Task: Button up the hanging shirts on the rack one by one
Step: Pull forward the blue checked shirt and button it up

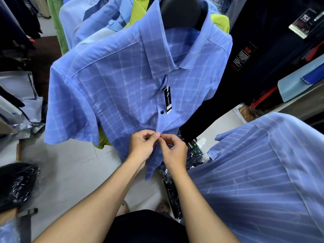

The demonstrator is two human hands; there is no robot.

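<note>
A blue checked short-sleeved shirt (112,81) hangs in front of me on a black hanger (184,9). A dark button (162,112) on its front placket is fastened, and a black brand tag (167,99) dangles beside it. Lower down, my left hand (142,145) and my right hand (172,149) meet at the placket, each pinching the fabric edge between thumb and fingertips. The button under my fingers is hidden. The shirt's bottom hem hangs loose below my hands.
Another blue striped shirt (263,172) hangs close at my right. Behind are more blue shirts (98,20) and a lime-green garment (220,23). Dark clothes (273,50) fill the right side. Plastic-wrapped packs (17,185) lie on the pale floor (70,165).
</note>
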